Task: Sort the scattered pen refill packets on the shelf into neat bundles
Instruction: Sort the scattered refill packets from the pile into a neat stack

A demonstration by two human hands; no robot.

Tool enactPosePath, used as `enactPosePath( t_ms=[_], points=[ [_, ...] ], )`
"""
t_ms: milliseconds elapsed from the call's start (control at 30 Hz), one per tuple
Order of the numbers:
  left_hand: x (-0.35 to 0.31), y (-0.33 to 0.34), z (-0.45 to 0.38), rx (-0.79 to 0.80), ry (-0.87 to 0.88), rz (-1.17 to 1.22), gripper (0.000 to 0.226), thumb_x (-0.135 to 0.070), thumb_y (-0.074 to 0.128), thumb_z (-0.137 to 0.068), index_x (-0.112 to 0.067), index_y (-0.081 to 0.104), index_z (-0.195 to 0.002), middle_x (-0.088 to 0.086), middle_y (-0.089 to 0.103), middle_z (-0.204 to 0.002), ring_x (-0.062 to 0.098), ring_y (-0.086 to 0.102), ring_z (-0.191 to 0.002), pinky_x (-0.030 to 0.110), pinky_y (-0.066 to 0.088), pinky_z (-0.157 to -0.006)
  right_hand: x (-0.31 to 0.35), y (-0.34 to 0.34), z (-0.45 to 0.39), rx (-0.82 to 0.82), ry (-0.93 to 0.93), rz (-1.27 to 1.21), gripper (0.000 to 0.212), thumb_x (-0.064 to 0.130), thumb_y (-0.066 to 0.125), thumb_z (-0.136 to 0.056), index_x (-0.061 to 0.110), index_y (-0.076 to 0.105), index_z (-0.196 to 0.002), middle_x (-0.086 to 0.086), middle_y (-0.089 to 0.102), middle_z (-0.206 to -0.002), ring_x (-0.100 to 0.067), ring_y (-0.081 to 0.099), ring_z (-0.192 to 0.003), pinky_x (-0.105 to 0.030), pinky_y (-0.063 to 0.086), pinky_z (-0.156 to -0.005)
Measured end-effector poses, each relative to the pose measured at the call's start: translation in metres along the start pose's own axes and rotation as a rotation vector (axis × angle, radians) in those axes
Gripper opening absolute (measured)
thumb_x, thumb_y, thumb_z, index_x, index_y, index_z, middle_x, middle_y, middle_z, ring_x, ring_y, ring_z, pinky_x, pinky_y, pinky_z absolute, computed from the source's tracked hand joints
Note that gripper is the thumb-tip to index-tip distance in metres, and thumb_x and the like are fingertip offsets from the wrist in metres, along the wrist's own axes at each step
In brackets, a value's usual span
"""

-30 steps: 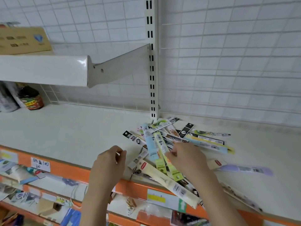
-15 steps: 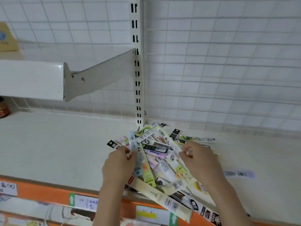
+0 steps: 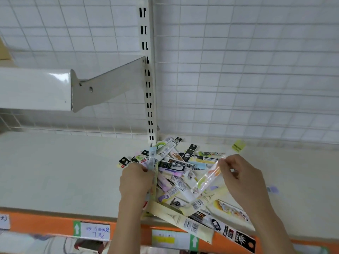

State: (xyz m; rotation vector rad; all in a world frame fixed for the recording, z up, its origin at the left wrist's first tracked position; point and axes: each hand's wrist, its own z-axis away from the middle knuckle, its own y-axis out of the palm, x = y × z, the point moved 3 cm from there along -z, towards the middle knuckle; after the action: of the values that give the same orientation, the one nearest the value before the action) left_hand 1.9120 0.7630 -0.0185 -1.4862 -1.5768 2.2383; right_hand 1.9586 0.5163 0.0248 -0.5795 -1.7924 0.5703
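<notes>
Right hand (image 3: 242, 178) pinching clear packet (image 3: 207, 180), probably lifted, white shelf (image 3: 64, 171)

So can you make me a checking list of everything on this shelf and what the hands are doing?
Surface: cream shelf, orange front edge with paper labels.
Job's things: pen refill packets lie in a crisscrossed pile; some overhang the front edge. No neat bundle seen yet.
Clutter: yellow-green packet lies apart near the back grid.
Grips: left hand holds upright packets at the pile's left; right hand pinches a clear packet.
Cables: nothing seen.
Surroundings: white wire grid wall, slotted upright post, upper shelf bracket.
</notes>
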Motion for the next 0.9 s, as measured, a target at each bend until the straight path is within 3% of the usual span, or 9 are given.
enactPosePath(
  t_ms=[167,333,500,600,733,833,900],
  points=[
    [-0.001,-0.013,0.002,-0.069,0.055,0.130,0.017,-0.021,0.053,-0.085,-0.013,0.067,-0.081,0.005,0.073,-0.073,0.027,0.065,-0.074,0.032,0.054,-0.069,0.000,0.002,0.004,-0.020,0.072,-0.143,0.020,0.028,0.072,-0.079,0.025,0.054,-0.088,0.014,0.064,-0.086,-0.009,0.064,-0.070,-0.029,0.049,-0.063],
    [-0.013,-0.038,0.009,-0.145,0.136,0.369,0.016,-0.020,0.056,-0.088,-0.019,0.060,-0.073,0.002,0.072,-0.066,0.025,0.069,-0.066,0.034,0.056,-0.068,-0.003,0.005,0.003,-0.085,0.082,-0.214,0.025,0.011,0.065,-0.085,0.025,0.049,-0.099,0.006,0.065,-0.094,-0.021,0.068,-0.070,-0.044,0.054,-0.070],
    [-0.027,-0.040,0.007,-0.104,0.123,0.543,0.017,-0.014,0.053,-0.086,-0.019,0.062,-0.072,0.006,0.071,-0.066,0.034,0.070,-0.072,0.044,0.057,-0.069,-0.006,0.000,0.000,-0.111,-0.011,-0.192,0.013,0.017,0.052,-0.094,0.029,0.050,-0.100,0.007,0.066,-0.081,-0.012,0.061,-0.067,-0.036,0.053,-0.063],
    [-0.041,-0.037,0.001,-0.111,0.117,0.588,0.020,-0.018,0.049,-0.083,-0.009,0.064,-0.073,0.008,0.068,-0.064,0.036,0.068,-0.076,0.037,0.052,-0.066,-0.011,-0.001,-0.004,-0.115,-0.026,-0.162,0.016,0.013,0.048,-0.096,0.027,0.056,-0.098,0.003,0.065,-0.079,-0.012,0.061,-0.069,-0.031,0.049,-0.066],
    [-0.061,-0.020,-0.020,-0.078,0.214,0.449,0.020,-0.025,0.061,-0.085,-0.008,0.052,-0.081,0.004,0.058,-0.071,0.027,0.060,-0.071,0.033,0.047,-0.065,-0.024,-0.001,-0.011,-0.125,0.053,-0.184,0.029,0.004,0.039,-0.095,0.026,0.056,-0.106,-0.002,0.064,-0.098,-0.019,0.066,-0.089,-0.041,0.052,-0.081],
    [-0.071,0.002,-0.040,0.055,0.238,0.384,0.015,-0.002,0.053,-0.088,-0.013,0.043,-0.093,-0.002,0.051,-0.078,0.038,0.066,-0.077,0.048,0.055,-0.073,-0.028,-0.005,-0.014,-0.093,0.111,-0.246,0.025,0.008,0.038,-0.097,0.029,0.050,-0.103,-0.005,0.063,-0.096,-0.016,0.068,-0.076,-0.035,0.055,-0.066],
    [-0.080,0.015,-0.048,0.094,0.263,0.242,0.027,0.001,0.047,-0.088,-0.012,0.040,-0.111,0.008,0.058,-0.097,0.040,0.067,-0.082,0.050,0.055,-0.077,-0.031,-0.009,-0.016,-0.100,0.080,-0.235,0.027,0.005,0.038,-0.096,0.029,0.047,-0.105,-0.008,0.062,-0.094,-0.023,0.065,-0.078,-0.031,0.051,-0.063]
  ],
)
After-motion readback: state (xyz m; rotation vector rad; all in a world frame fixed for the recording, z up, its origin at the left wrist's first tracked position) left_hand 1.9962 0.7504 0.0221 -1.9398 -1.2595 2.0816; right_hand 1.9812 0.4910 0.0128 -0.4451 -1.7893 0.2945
